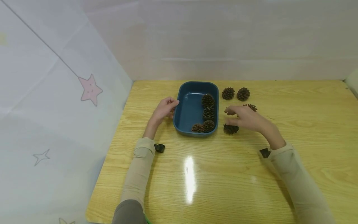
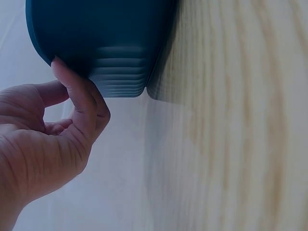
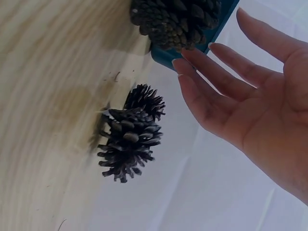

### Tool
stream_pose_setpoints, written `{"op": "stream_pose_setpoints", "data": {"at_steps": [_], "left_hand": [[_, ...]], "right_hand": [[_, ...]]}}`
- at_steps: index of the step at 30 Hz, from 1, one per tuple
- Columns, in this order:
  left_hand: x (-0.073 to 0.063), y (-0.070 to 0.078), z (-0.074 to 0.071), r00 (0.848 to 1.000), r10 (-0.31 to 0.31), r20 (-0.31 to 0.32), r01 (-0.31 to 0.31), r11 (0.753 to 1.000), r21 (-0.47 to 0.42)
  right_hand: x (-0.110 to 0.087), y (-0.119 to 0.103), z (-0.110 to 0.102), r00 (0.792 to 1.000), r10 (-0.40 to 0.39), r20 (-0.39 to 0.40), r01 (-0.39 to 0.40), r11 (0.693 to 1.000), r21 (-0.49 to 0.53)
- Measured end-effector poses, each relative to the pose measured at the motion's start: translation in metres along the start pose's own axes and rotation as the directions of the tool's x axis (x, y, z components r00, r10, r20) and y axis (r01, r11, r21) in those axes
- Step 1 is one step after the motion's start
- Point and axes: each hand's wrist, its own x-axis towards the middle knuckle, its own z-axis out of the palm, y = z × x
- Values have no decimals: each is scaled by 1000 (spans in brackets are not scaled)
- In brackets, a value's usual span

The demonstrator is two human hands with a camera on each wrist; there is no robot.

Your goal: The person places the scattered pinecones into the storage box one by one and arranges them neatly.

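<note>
A deep blue rectangular dish (image 1: 185, 107) stands on the table, with several pine cones (image 1: 208, 113) along its right side and near corner. My left hand (image 1: 164, 109) pinches the dish's left rim; the left wrist view shows fingertips against the dark blue wall (image 2: 120, 62). To the right of the dish, my right hand (image 1: 246, 118) hovers with its fingers spread and nothing held. Just below its fingertips lies a pine cone (image 1: 231, 129). Partly hidden behind the hand is another cone (image 1: 251, 107). In the right wrist view, a large cone (image 3: 175, 21) sits beyond the fingertips.
Two pine cones (image 1: 236, 93) lie at the back of the wooden table (image 1: 218, 180), right of the dish. A pale sheet (image 1: 223, 40) hangs behind the table, and a star-printed one (image 1: 56, 124) is on the left. Light glares off the tabletop in front.
</note>
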Motion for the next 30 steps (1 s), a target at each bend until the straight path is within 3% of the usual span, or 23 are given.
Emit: {"op": "stream_pose_setpoints", "data": {"at_steps": [5, 30], "left_hand": [[0, 0, 0, 1000, 1, 0, -1, 1000, -1], [-1, 2, 0, 1000, -3, -7, 3, 1000, -12]], "right_hand": [[-4, 3, 3, 999, 31, 43, -31, 1000, -3], [-8, 5, 11, 989, 2, 151, 5, 999, -50]]}}
